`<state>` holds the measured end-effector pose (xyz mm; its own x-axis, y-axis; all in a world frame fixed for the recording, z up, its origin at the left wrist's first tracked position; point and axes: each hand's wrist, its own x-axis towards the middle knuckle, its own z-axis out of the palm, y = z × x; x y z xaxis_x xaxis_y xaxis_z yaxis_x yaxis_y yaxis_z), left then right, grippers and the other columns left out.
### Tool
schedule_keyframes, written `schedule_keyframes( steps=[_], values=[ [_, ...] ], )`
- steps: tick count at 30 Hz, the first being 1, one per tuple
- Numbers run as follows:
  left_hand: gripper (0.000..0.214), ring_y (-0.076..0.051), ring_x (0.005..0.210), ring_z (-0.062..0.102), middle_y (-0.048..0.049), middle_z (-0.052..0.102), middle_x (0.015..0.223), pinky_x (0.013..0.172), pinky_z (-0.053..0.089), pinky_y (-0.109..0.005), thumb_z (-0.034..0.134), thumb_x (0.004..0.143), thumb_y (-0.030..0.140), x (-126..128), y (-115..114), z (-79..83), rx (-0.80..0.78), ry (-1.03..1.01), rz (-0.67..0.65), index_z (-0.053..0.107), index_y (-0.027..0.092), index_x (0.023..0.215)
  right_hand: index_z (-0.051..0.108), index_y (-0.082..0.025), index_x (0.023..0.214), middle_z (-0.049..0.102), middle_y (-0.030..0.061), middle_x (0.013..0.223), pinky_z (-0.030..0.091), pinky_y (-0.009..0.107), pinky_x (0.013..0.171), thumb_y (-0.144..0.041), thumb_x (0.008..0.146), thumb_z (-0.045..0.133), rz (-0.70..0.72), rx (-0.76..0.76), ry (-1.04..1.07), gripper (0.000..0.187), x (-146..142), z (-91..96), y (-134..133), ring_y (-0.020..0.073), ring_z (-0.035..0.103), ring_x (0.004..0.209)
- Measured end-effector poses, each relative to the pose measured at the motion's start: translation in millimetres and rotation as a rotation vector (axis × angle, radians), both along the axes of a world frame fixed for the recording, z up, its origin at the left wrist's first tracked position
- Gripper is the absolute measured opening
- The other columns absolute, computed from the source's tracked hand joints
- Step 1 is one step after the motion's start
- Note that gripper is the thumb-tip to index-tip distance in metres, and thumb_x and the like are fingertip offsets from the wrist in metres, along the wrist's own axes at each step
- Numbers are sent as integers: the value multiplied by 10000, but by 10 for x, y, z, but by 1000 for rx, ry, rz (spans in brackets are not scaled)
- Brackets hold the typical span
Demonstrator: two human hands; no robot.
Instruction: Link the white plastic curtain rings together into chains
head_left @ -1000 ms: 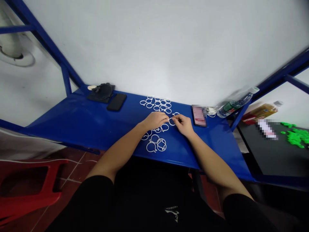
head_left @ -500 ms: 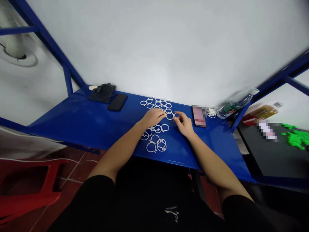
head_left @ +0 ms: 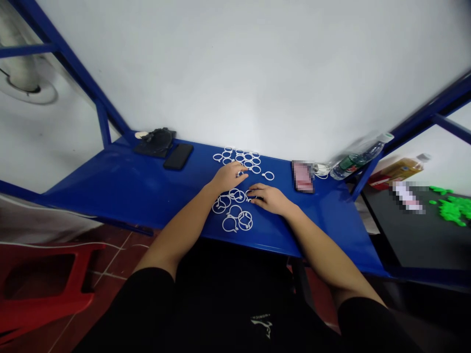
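Observation:
White rings, each with a small tab like a curtain ring, lie on the blue table in two groups. My left hand (head_left: 228, 176) hovers by the front of the far group (head_left: 248, 157), fingers loosely apart, partly covering a ring beneath them. Over a ring (head_left: 251, 195) at the right edge of the near group (head_left: 235, 212) is my right hand (head_left: 271, 198). Its thumb and fingers are spread on either side of that ring and hide part of it. A single ring (head_left: 270, 175) lies apart, just beyond my right hand.
A black phone (head_left: 178, 156) and a crumpled black bag (head_left: 158, 142) lie on the blue table (head_left: 140, 196) at left. Another phone (head_left: 303, 177), a white cable (head_left: 321, 170) and a clear bottle (head_left: 360, 158) are at right. A red stool (head_left: 83, 274) stands at lower left.
My right hand has let go of a ring, which now lies beyond it on the table. That hand has moved nearer and left to the near group. My left hand has opened slightly.

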<state>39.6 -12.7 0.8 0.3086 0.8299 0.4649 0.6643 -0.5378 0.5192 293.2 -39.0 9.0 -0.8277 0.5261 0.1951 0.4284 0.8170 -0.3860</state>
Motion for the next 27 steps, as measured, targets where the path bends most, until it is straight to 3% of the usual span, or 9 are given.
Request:
schedule_keyframes(
  steps=[5, 10, 15, 22, 27],
  values=[
    [186, -161, 809, 661, -44, 752, 944, 798, 548, -323, 635, 950, 302, 83, -93, 58, -5, 16, -125, 795, 211, 975, 763, -245, 1032, 661, 109, 1296, 600, 381, 888, -295, 995, 680, -143, 28, 14, 104, 20, -26, 33, 245, 714, 1047],
    [148, -159, 776, 652, -34, 742, 890, 758, 533, -309, 652, 877, 262, 125, -147, 55, 10, 65, -220, 771, 207, 945, 716, -229, 982, 622, 131, 1412, 587, 413, 931, -349, 1015, 648, -311, 35, 227, 142, 31, -45, 81, 274, 681, 1172],
    [220, -181, 857, 671, -49, 737, 897, 814, 533, -340, 581, 976, 334, 179, -135, 23, 77, 133, -261, 753, 210, 918, 725, -244, 949, 676, 116, 1386, 573, 426, 974, -413, 1005, 663, -265, 35, 381, 188, 34, -33, 85, 273, 670, 1222],
    [342, -182, 817, 653, -55, 720, 851, 770, 513, -344, 466, 1041, 339, 197, -167, 86, 98, 208, -243, 737, 211, 876, 736, -244, 1142, 781, 73, 1043, 573, 342, 742, -495, 998, 652, -338, -7, 392, 301, 9, -20, 61, 198, 697, 757],
    [385, -187, 809, 657, -61, 726, 860, 766, 497, -344, 438, 1064, 360, 234, -198, 101, 143, 275, -242, 746, 209, 887, 769, -260, 1041, 782, 80, 1062, 573, 398, 940, -388, 1051, 555, -229, 45, 445, 249, 3, 23, 72, 240, 725, 1009]
  ],
)
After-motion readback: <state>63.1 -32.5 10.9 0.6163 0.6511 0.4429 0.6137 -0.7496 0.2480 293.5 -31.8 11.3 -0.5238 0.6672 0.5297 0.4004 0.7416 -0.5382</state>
